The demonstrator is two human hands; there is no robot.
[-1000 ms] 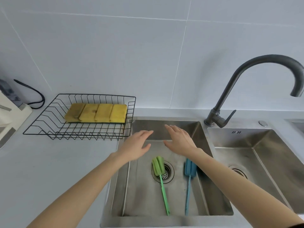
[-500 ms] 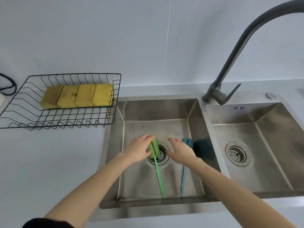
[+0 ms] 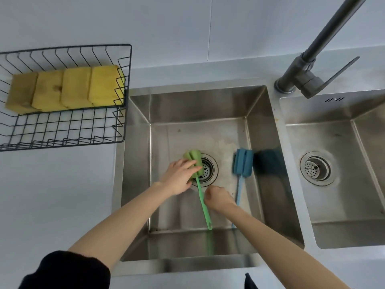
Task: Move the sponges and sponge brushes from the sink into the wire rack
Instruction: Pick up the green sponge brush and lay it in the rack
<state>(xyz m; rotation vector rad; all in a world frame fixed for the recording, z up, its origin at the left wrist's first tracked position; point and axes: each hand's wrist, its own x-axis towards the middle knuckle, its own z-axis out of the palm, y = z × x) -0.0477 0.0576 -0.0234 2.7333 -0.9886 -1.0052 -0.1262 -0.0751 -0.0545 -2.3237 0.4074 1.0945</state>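
Observation:
A green sponge brush (image 3: pixel 194 157) lies in the left sink basin (image 3: pixel 198 105) with its head over the drain. My left hand (image 3: pixel 179 176) is closed around that green head. My right hand (image 3: pixel 217 198) is curled with its fingertips pinching the green handle lower down. A blue sponge brush (image 3: pixel 243 163) lies to the right on the basin floor, untouched, and my right wrist hides part of its handle. On the counter to the left stands the black wire rack (image 3: pixel 127 84), with several yellow sponges (image 3: pixel 68 88) lined up in its back half.
A dark faucet (image 3: pixel 300 80) rises between the basins at the back right. The second basin (image 3: pixel 337 209) lies to the right with its own drain. The front half of the rack holds nothing. A white tiled wall runs behind everything.
Both hands dropped from above the sink into the basin. My left hand closed on the green head. My right hand pulled back from the blue head to the green handle.

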